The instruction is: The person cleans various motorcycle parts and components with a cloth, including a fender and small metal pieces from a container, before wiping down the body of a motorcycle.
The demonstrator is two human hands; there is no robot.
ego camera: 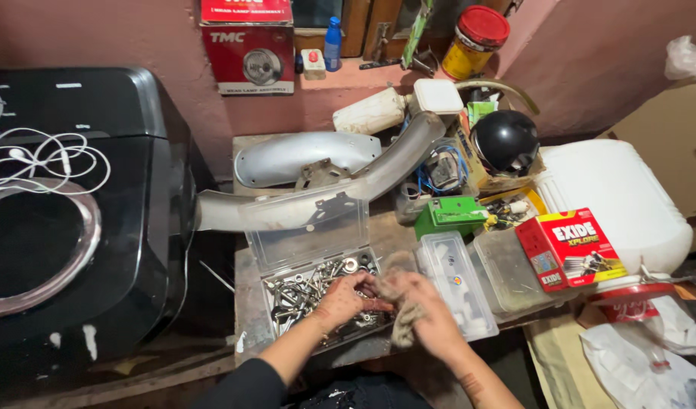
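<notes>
Two hands at work over an open box of bolts on a cluttered bench.

The clear plastic hardware box sits on the bench with its lid propped up behind it; take it as the landmark. The left hand lies inside the box on the bolts and washers, fingers curled around a small dark reddish part. The right hand hovers at the box's right edge, fingers closed on a grimy rag that touches the same part. Just right of the box lie two more clear containers (both shut). Behind the box a silver mudguard arches across, with a green box behind and to the right. Left of the box stands a black washing machine.
</notes>
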